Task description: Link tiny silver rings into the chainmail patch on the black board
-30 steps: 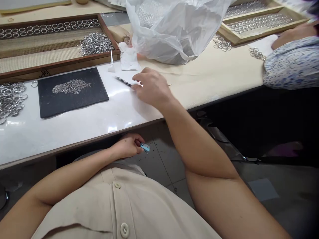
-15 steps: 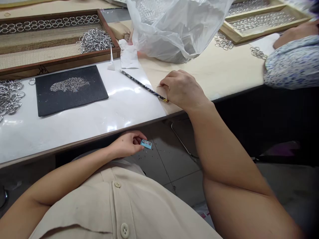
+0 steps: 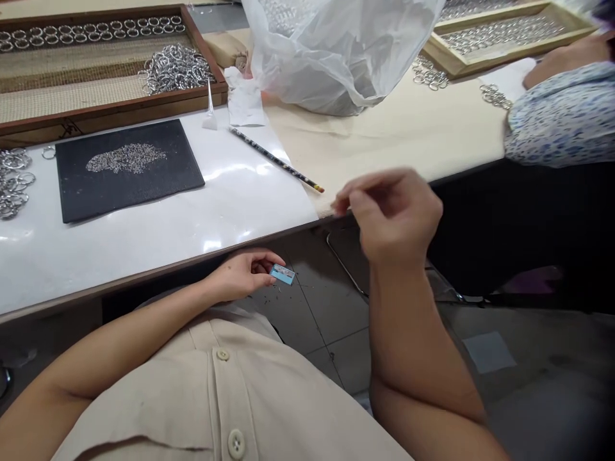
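Note:
My left hand (image 3: 240, 275) is below the table edge, above my lap, with thumb and fingers closed on a small light-blue box (image 3: 282, 274) with a printed top. My right hand (image 3: 394, 214) hangs in the air just off the table's front edge, blurred. Its fingers are curled in toward the thumb as in a pinch; whatever they hold, if anything, cannot be made out. Close to its fingertips lies a dark patterned pencil (image 3: 276, 159) on the table. Further left, a black mat (image 3: 129, 198) carries a heap of tiny shiny beads or stones (image 3: 127, 159).
A wooden tray (image 3: 218, 89) with metal rings (image 3: 177, 69) stands at the back left. More loose rings (image 3: 14, 182) lie at the left edge. A white plastic bag (image 3: 336, 57) bulges at the back. At right, a co-worker's sleeve (image 3: 562, 118) rests near another ring-filled frame (image 3: 461, 64).
My right hand has lifted off the table and come back toward me, turning palm inward. My left hand keeps the blue box, which has tilted slightly. The view has shifted a little.

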A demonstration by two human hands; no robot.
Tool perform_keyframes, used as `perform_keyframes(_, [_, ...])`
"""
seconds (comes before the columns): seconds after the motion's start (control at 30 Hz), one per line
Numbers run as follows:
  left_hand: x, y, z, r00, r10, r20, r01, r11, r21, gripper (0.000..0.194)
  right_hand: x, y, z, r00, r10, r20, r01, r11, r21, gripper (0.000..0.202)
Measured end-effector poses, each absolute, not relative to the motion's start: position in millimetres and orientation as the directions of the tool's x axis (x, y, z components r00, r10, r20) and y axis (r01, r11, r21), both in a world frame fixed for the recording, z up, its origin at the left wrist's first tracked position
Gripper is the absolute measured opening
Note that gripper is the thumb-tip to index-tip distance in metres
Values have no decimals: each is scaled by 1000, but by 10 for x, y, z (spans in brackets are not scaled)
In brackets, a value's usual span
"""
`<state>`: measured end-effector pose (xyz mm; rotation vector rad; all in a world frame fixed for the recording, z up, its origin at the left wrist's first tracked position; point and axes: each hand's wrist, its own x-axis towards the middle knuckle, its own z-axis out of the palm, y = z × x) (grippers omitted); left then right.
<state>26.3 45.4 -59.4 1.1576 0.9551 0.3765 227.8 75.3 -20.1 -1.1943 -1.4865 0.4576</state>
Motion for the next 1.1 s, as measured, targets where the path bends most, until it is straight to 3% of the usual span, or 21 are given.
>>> perform_keyframes(0.1, [274, 455, -626, 580, 689, -435, 181, 411, 893, 30, 2178, 266, -362, 45, 946, 322, 158, 312, -937, 8])
perform_keyframes(0.23, [292, 447, -689, 593, 674, -441, 152, 444, 883, 31, 2182, -98, -569, 34, 977, 212, 69, 209, -975, 9])
perform_keyframes(1.1, [343, 447, -750, 644, 596, -479, 104, 552, 828, 30, 2198, -239, -793, 55, 984, 171, -36, 173, -984, 13])
